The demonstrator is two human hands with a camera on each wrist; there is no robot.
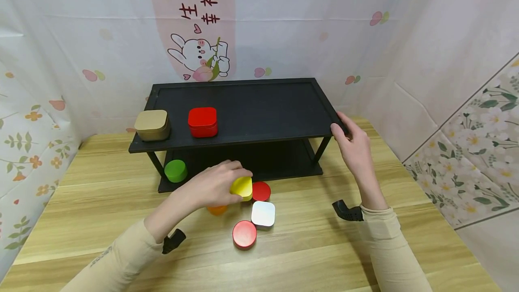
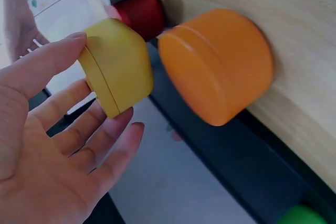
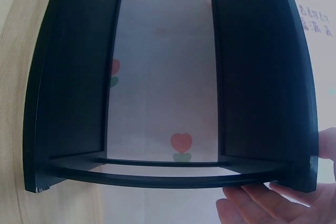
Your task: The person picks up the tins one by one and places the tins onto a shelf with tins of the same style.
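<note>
Pinching a plain yellow tin [image 1: 242,187] in left hand [image 1: 211,188], right hand [image 1: 352,144] gripping black shelf [image 1: 251,111] corner, tins unlabelled.

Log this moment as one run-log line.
left hand: grips yellow tin | right hand: holds black shelf corner | orange tin: on table

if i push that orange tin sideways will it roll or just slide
Probably slide: the orange tin sits flat on the wooden table, and it looks squat and wide, so tipping seems unlikely. Its sides look smooth and glossy, so fingers might slip. It looks stiff and likely light, like the yellow tin the left hand grips.
</note>
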